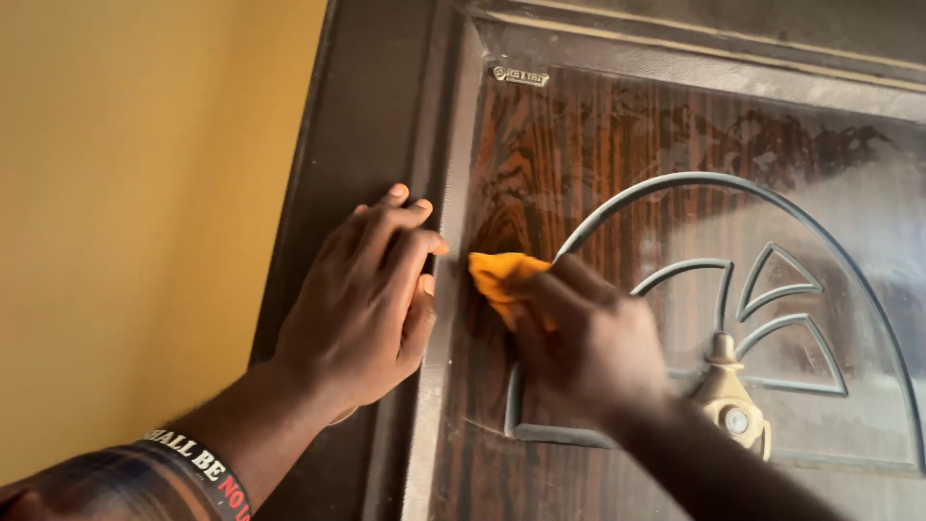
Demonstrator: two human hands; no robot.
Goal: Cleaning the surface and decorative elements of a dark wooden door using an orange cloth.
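An orange cloth (502, 280) is pressed against the dark wood-grain panel of a door (579, 145), just left of the raised arch moulding (675, 183). It is bunched under the fingers of the right hand (584, 338), whose grip is pressed together on it; only the cloth's upper-left end is seen past the fingertips, so it lies up and to the left of the palm, its long axis running roughly along the line of the fingers. The right hand is plainly the nearer one, being in contact with it. The left hand (362, 299) is laid flat on the door frame (376, 116) just beside the cloth, fingers together and extended, holding nothing; its fingertips come close to the cloth without clearly touching it. A printed wristband (207, 463) is worn on the left wrist. Lower right of the right hand, a brass-coloured knob fitting (733, 405) is mounted within the arch. A small metal plate (519, 75) is fixed near the panel's top. A yellow wall (125, 193) lies left of the frame.
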